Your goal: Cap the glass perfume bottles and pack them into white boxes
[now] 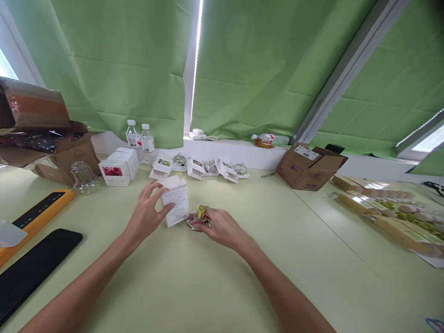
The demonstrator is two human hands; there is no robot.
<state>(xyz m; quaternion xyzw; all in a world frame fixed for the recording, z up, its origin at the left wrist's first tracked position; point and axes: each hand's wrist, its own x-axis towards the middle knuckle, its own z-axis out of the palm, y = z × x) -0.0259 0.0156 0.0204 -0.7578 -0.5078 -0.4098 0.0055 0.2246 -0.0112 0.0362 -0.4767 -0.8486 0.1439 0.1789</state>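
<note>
My left hand (147, 208) grips a small white printed box (177, 204) by its left side, thumb on the front face. The box stands upright on the table, and its top flap looks raised. Just right of it, my right hand (222, 226) is closed around a perfume bottle (200, 219) of clear, pinkish glass with a shiny gold cap. The bottle is at the table surface, close beside the box's lower right edge. Part of the glass is hidden behind my fingers.
Behind stand opened white boxes (196, 168) with glass bottles, stacked white boxes (117, 169), and water bottles (147, 143). Left are a glass jar (85, 178), an orange power strip (45, 208) and a black slab (38, 268). Right are a cardboard carton (301, 169) and several long packs (398, 226).
</note>
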